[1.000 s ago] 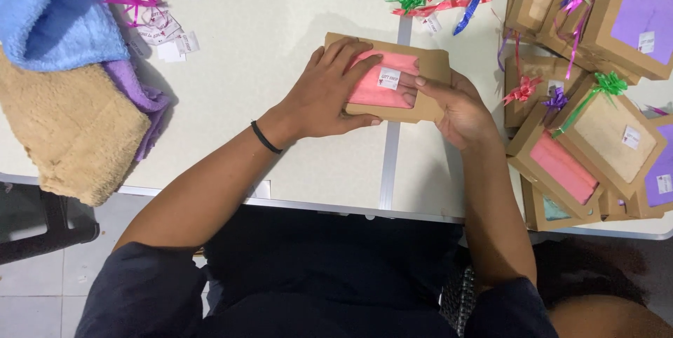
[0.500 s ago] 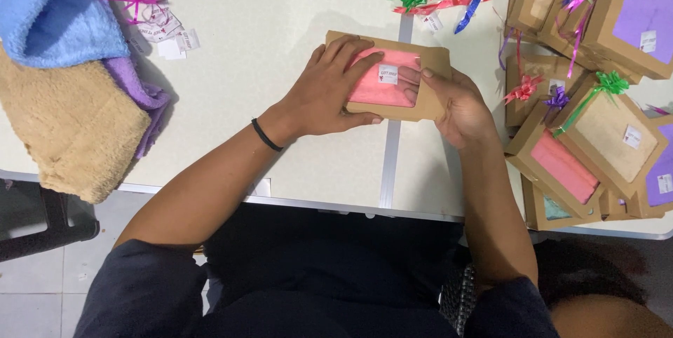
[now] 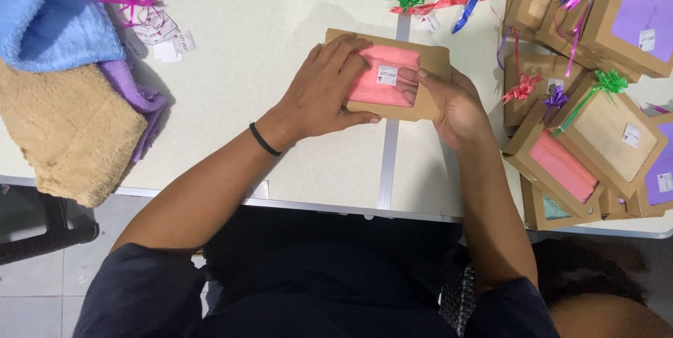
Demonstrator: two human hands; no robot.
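The kraft window box (image 3: 390,75) with pink cloth inside lies flat on the white surface (image 3: 245,64), centred before the person. The left hand (image 3: 324,92) presses fingers spread on its left half; the right hand (image 3: 449,103) grips the right edge, thumb by the small white label (image 3: 387,74). Hold the box flat and steady, and apply even thumb pressure near the label.
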